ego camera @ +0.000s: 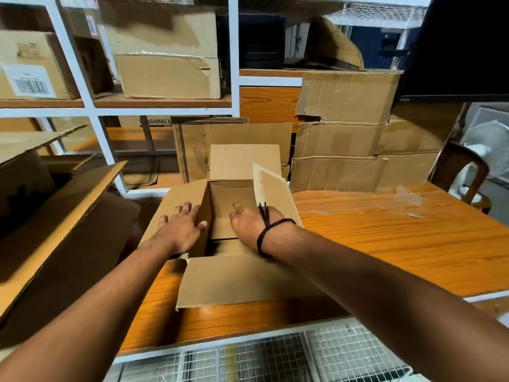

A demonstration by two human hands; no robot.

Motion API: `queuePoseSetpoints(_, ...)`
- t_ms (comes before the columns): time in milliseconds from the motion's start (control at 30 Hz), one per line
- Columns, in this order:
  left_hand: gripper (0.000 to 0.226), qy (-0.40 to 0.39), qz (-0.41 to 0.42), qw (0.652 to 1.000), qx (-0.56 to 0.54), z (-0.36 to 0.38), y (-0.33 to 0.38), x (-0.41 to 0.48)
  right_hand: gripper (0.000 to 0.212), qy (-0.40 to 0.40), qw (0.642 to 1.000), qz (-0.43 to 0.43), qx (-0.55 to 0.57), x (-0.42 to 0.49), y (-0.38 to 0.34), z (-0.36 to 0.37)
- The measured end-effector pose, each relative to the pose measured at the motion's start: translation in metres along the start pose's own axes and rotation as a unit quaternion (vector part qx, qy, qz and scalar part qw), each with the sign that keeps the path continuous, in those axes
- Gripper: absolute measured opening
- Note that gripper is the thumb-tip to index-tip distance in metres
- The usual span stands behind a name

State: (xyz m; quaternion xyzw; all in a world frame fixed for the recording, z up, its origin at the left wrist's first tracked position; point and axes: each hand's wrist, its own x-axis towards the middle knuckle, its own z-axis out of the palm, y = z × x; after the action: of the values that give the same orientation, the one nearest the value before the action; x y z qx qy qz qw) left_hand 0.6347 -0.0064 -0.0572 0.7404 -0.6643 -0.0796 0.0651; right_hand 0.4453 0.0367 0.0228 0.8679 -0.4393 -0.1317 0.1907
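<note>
At the far left a large open carton (55,205) stands beside the table, apart from the work. Next comes the left hand (181,227): it lies flat on the left flap (190,194) of the small cardboard box (242,161), with the fingers straight and a little spread, pressing the flap outward and down. It does not pinch anything.

The box sits on the wooden table (385,238), near its left edge, with the mouth open upward. The far flap stands up, and the near flap (237,279) lies flat on the table toward the person. The inside looks empty as far as one can see.

The right hand (250,224), with a dark cord (264,235) around the wrist, reaches over the opening beside the right flap (272,186), which stands half raised. Its fingertips are hidden behind the hand, so I cannot tell if they are curled or holding something.

I judge that the box is light and slides easily on the smooth wood. The board is stiff in the panels but weak at the fold lines, and the corner by the near flap looks already torn. It is better to hold it by the walls or push the flaps near their hinges.

Further right, flattened cartons (344,142) lean at the back of the table, and a white fan (490,144) stands at the edge.
</note>
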Motion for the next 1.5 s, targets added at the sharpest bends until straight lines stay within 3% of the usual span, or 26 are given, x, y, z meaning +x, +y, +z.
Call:
queuePoseSetpoints(67, 0.060, -0.001, 0.006, 1.000, -0.010, 0.000, -0.001, 0.001, 0.048, 0.007, 0.999, 0.029, -0.026, -0.005, 0.018, 0.000)
queuePoseSetpoints(133, 0.062, -0.001, 0.015, 1.000, -0.019, 0.001, -0.001, 0.002, 0.052, 0.005, 0.996, 0.081, 0.032, -0.007, 0.044, 0.006)
queuePoseSetpoints(300, 0.068, 0.007, 0.031, 0.999, -0.044, 0.005, 0.001, 0.004, 0.085, -0.052, 0.965, 0.221, 0.129, -0.011, 0.106, 0.061)
queuePoseSetpoints(433, 0.070, -0.001, 0.042, 0.998, -0.041, 0.003, 0.003, 0.004, 0.081, -0.092, 0.944, 0.193, 0.252, -0.025, 0.112, 0.100)
queuePoseSetpoints(600, 0.069, -0.024, 0.038, 0.994, -0.102, 0.006, 0.002, 0.002, 0.062, -0.081, 0.899, 0.154, 0.403, -0.028, 0.096, 0.129)
queuePoseSetpoints(767, 0.068, -0.015, 0.029, 0.961, -0.275, 0.018, -0.004, 0.004, 0.060, -0.056, 0.820, 0.166, 0.545, -0.029, 0.089, 0.142)
queuePoseSetpoints(867, 0.068, -0.014, 0.028, 0.954, -0.299, 0.019, -0.006, 0.006, 0.061, -0.057, 0.834, 0.159, 0.525, -0.026, 0.092, 0.142)
queuePoseSetpoints(1000, 0.073, -0.021, 0.037, 0.976, -0.211, 0.004, -0.008, 0.012, 0.078, -0.030, 0.876, 0.145, 0.460, -0.021, 0.101, 0.133)
queuePoseSetpoints(1067, 0.074, 0.012, 0.040, 0.978, -0.203, -0.007, -0.007, 0.016, 0.089, -0.004, 0.893, 0.149, 0.425, -0.017, 0.105, 0.127)
queuePoseSetpoints(1167, 0.070, 0.042, 0.022, 0.990, -0.134, -0.017, -0.004, 0.027, 0.087, -0.002, 0.919, 0.162, 0.359, -0.003, 0.111, 0.119)
queuePoseSetpoints(1333, 0.084, -0.027, -0.025, 0.996, -0.078, -0.011, -0.002, 0.042, 0.086, -0.050, 0.903, 0.211, 0.371, 0.024, 0.114, 0.116)
queuePoseSetpoints(1500, 0.092, -0.060, -0.021, 0.985, -0.158, -0.003, 0.004, 0.045, 0.093, -0.106, 0.881, 0.230, 0.400, 0.039, 0.106, 0.125)
